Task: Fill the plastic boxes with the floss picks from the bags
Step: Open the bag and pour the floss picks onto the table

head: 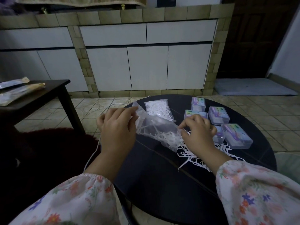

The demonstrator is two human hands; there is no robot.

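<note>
1. Left hand [116, 125] pinches the bag [155, 129] corner up at 10 o'clock, so picks [194, 153] spill onto the bench [162, 184].
2. Right hand [198, 133], fingers curled, tugs the bag's mouth.
3. Boxes [237, 135] wait closed at 2 o'clock.

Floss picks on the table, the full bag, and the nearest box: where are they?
loose floss picks [193, 155], head view, middle of the pile on the table
full bag [158, 109], head view, middle of the bag
nearest plastic box [237, 136], head view, its lid
</note>
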